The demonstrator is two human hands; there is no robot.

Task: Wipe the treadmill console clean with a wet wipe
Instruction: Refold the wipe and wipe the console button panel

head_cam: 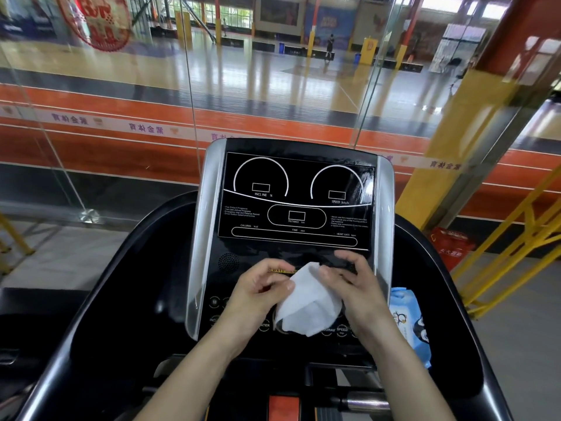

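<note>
The black treadmill console (296,196) with silver side trims faces me, its display panel dark with white dials. Over its lower button area, both hands hold a white wet wipe (306,302) between them. My left hand (258,288) pinches the wipe's left edge with thumb and fingers. My right hand (355,282) pinches its upper right edge, fingers curled. The wipe hangs partly folded and hides some of the buttons.
A blue wet wipe pack (408,317) lies in the tray at the console's right. Black handrails (127,268) curve out on both sides. A glass wall (121,117) stands just behind the console. Yellow railings (516,253) and a red box (452,246) are at the right.
</note>
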